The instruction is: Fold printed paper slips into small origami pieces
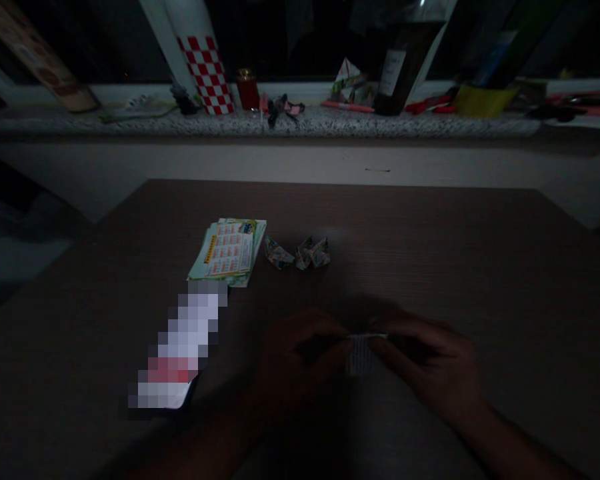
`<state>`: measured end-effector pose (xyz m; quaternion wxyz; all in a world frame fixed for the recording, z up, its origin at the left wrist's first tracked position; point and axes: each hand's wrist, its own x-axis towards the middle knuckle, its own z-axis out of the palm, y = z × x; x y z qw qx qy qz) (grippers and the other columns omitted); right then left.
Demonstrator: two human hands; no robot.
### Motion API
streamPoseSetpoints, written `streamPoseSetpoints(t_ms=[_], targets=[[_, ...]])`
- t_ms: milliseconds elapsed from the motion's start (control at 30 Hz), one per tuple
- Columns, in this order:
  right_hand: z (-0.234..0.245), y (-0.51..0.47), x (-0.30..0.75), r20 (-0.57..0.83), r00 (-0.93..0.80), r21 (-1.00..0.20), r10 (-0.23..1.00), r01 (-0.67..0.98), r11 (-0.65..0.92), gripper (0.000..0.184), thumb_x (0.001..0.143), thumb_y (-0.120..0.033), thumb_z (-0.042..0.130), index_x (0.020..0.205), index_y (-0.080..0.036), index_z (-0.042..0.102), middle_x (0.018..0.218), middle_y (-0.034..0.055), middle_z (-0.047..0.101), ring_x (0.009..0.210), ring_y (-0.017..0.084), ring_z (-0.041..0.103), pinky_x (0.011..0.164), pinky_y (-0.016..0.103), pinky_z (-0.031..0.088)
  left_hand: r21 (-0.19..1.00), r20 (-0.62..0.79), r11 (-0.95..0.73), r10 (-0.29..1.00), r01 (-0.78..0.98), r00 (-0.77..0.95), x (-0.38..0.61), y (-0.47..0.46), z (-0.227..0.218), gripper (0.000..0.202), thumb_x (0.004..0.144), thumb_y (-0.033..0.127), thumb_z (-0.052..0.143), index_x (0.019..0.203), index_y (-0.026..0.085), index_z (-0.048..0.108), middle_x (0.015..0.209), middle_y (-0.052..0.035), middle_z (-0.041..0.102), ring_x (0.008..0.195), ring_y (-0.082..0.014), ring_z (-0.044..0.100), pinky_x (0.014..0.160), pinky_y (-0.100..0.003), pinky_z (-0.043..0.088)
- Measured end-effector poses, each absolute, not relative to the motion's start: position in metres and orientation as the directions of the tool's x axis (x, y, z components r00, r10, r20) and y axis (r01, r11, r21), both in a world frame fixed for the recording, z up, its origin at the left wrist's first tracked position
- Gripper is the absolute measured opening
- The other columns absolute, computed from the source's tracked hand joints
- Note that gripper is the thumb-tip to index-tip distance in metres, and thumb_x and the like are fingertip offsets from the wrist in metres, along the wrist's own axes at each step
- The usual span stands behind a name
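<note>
Between my hands is a small folded piece of printed paper (362, 357), pale with fine lines of text, held just over the table. My left hand (300, 357) pinches its left upper edge between thumb and fingers. On the other side, my right hand (433, 357) grips the right upper edge the same way. Beyond my hands lie folded paper pieces (313, 253), with another folded paper piece (279, 253) just to their left. Further left sits a stack of printed paper slips (227, 250) with a green border and rows of orange print.
A phone (180, 350) with a lit, blurred-out screen lies left of my hands on the brown table (455, 247). Behind it, a speckled stone windowsill (330, 125) carries a red-and-white checkered cylinder (210, 73), a dark bottle (395, 70), a small red jar (248, 89) and clutter. The room is dim.
</note>
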<state>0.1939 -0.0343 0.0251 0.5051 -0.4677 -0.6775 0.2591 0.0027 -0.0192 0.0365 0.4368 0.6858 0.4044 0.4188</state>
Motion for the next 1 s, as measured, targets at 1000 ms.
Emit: streamPoseSetpoints(t_ms=[1000], targets=[[0.026, -0.029, 0.204, 0.482, -0.227, -0.845, 0.846, 0.137, 0.518, 0.022, 0.077, -0.004, 0.066, 0.091, -0.02, 0.071, 0.085, 0.0051, 0.071, 0.083, 0.02, 0.067, 0.072, 0.034, 0.054, 0.897, 0.429, -0.438, 0.836, -0.055, 0.342, -0.004, -0.011, 0.031, 0.01, 0.077, 0.006, 0.069, 0.083, 0.015, 0.069, 0.08, -0.0048, 0.067, 0.077, -0.0153, 0.064, 0.067, -0.027, 0.051]])
